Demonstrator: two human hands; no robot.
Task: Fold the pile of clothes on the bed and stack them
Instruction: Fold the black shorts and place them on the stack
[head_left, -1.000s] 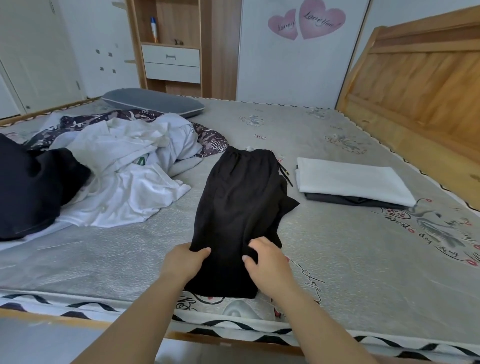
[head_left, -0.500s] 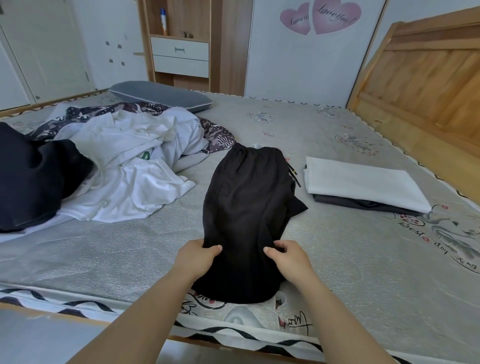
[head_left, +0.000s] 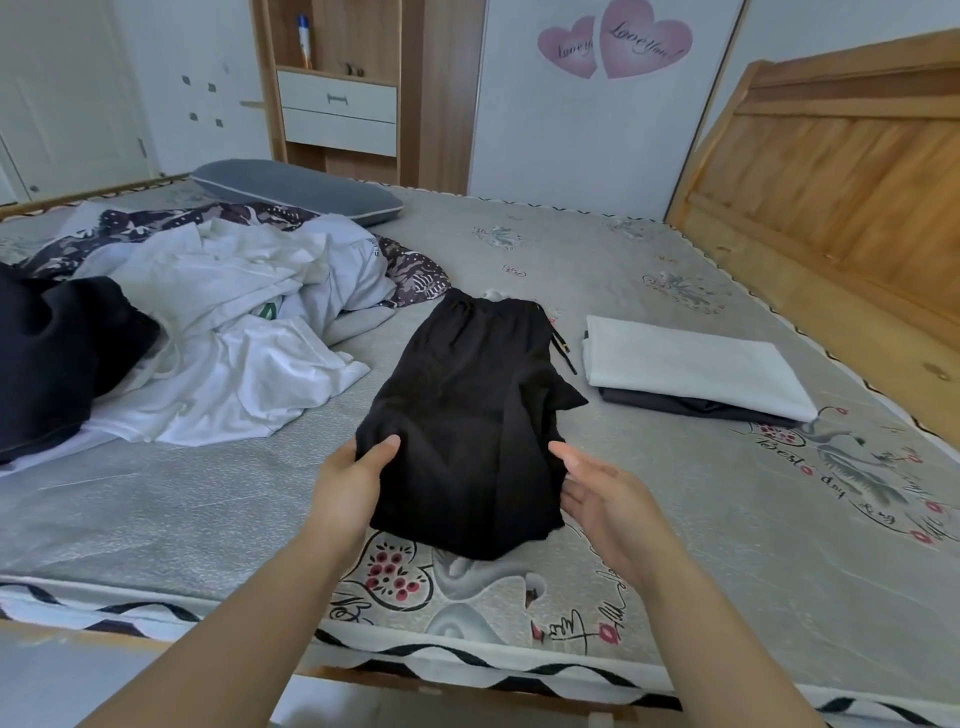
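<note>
A black garment (head_left: 467, 415) with a drawstring lies lengthwise in the middle of the mattress (head_left: 701, 545), its near end raised a little. My left hand (head_left: 353, 483) grips its near left edge, thumb on top. My right hand (head_left: 608, 493) is at the near right edge, palm turned inward, with straight fingers touching the fabric. To the right sits a folded stack: a white piece (head_left: 685, 364) on a dark one (head_left: 675, 405). The unfolded pile of white clothes (head_left: 234, 332) lies to the left, with a patterned dark cloth (head_left: 415, 275) behind it.
A bulky black garment (head_left: 57, 353) lies at the far left. A grey pillow (head_left: 296, 189) rests at the bed's far side. The wooden headboard (head_left: 841, 171) runs along the right. A wooden cabinet (head_left: 337, 104) with drawers stands behind the bed.
Both hands slid outward to the garment's side edges and raised its near end. My right hand loosened from a grip to straight fingers.
</note>
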